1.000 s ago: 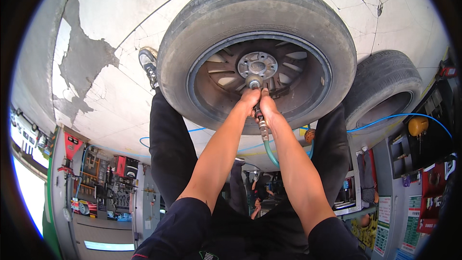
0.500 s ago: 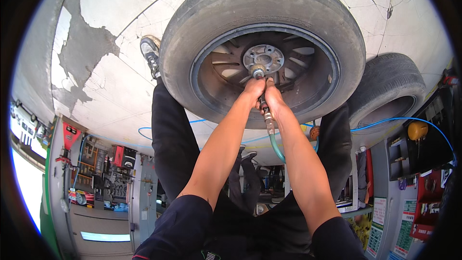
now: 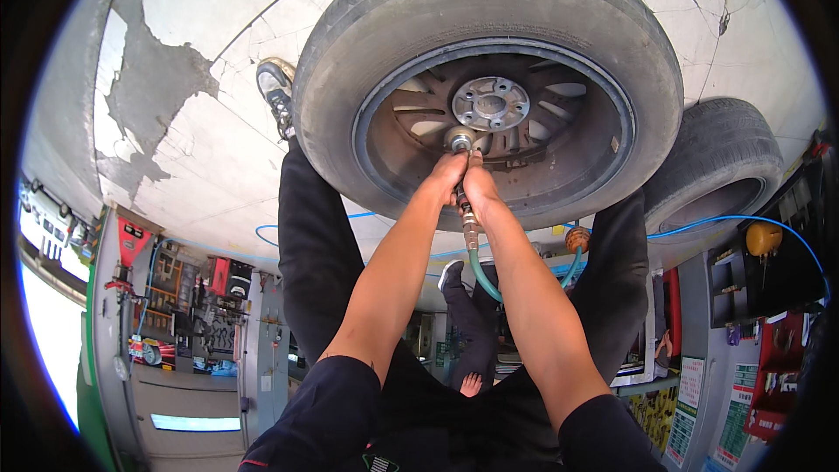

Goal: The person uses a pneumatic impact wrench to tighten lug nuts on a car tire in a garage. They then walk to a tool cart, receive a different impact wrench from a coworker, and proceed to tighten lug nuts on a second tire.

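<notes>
A car wheel stands in front of my legs, its black tyre (image 3: 494, 4) around a grimy metal rim, with the inner side facing me. At its middle is a round bare-metal hub face (image 3: 492, 105) with several bolt holes. My left hand (image 3: 448, 175) and my right hand (image 3: 479, 182) are side by side, both wrapped around a slim air grinder (image 3: 469, 223). Its round head (image 3: 460, 137) is just below and left of the hub face, near the spokes; whether it touches them I cannot tell. A green air hose (image 3: 482, 278) hangs from its rear fitting.
A second tyre (image 3: 721, 157) lies at the right. A blue air line (image 3: 699, 223) runs along the floor behind. Another person's dark-clad leg (image 3: 472, 323) shows beyond my arms. Tool shelves (image 3: 197, 323) are at the left, and red bins (image 3: 773, 385) at the right.
The grinder's head has shifted from the hub face's lower edge to just below and left of it, both hands moving with it. The wheel sits slightly further right in view. The other person's leg has moved.
</notes>
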